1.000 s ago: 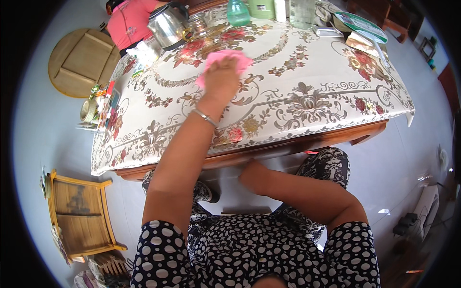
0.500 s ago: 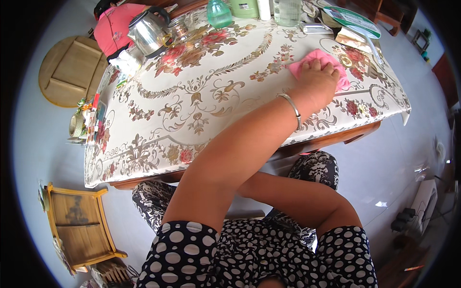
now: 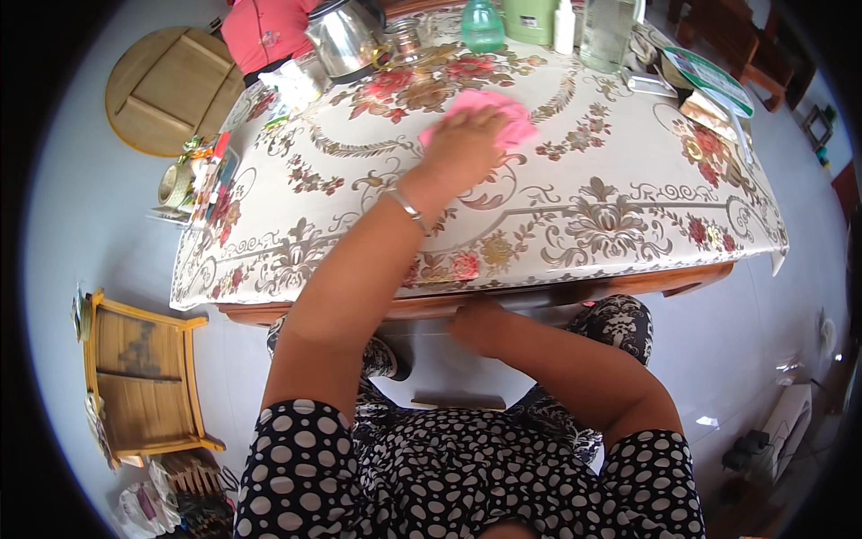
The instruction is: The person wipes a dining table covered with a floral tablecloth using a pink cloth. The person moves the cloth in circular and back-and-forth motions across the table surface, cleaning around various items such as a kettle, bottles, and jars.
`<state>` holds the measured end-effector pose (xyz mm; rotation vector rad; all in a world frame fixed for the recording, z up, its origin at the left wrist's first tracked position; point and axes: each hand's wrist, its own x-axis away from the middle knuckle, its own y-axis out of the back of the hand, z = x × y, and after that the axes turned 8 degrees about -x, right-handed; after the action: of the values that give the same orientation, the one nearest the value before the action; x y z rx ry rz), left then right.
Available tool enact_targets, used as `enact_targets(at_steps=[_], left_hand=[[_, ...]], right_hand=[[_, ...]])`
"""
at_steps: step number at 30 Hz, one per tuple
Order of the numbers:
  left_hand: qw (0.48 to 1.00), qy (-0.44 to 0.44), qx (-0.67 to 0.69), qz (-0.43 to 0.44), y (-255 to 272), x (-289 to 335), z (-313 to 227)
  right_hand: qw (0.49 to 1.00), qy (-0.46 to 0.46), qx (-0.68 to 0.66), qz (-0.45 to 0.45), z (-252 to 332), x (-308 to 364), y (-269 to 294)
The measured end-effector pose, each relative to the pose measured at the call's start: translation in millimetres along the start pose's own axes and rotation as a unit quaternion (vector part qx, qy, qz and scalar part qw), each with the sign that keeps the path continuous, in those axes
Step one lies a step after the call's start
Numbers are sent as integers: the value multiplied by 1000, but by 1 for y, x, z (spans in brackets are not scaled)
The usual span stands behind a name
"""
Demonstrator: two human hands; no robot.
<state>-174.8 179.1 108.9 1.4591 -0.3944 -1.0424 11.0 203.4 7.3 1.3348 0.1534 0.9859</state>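
My left hand [image 3: 467, 148], with a silver bangle at its wrist, presses a crumpled pink cloth [image 3: 512, 121] onto the tabletop near the middle. Its fingers are bent over the cloth and hold it. A cream tablecloth [image 3: 548, 229] with brown scrolls and red flowers covers the wooden table. Low in front of the table's near edge is my right hand [image 3: 478, 329], beside my knees. It seems to carry nothing, but its fingers are turned away and hidden.
Along the back stand a steel kettle [image 3: 341, 40], a glass jar [image 3: 404, 38], a green bottle [image 3: 483, 27] and a clear pitcher [image 3: 607, 36]. A green-rimmed fan [image 3: 709, 81] lies at right. A person in pink [image 3: 268, 34] is behind the table; a wooden chair [image 3: 144, 377] stands left.
My left hand has swept the pink cloth leftward from the right side to the table's middle. My right hand, hidden behind the left arm before, now shows. The view has shifted a little.
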Motion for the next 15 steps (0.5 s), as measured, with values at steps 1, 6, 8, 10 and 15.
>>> enact_targets(at_steps=[1, 6, 8, 10, 15], left_hand=[[1000, 16, -11, 0, 4, 14, 21], [990, 114, -74, -33, -1, 84, 137], [978, 191, -77, -20, 1, 123, 186], [958, 279, -65, 15, 18, 139, 204], [934, 336, -119, -3, 27, 242, 293]], right_hand=[[1000, -5, 7, 14, 0, -3, -1], [1000, -14, 7, -6, 1, -11, -11], [999, -11, 21, -27, 4, -15, -16], [999, -35, -10, -33, -8, -22, -32], [999, -37, -5, 35, -12, -30, -34]])
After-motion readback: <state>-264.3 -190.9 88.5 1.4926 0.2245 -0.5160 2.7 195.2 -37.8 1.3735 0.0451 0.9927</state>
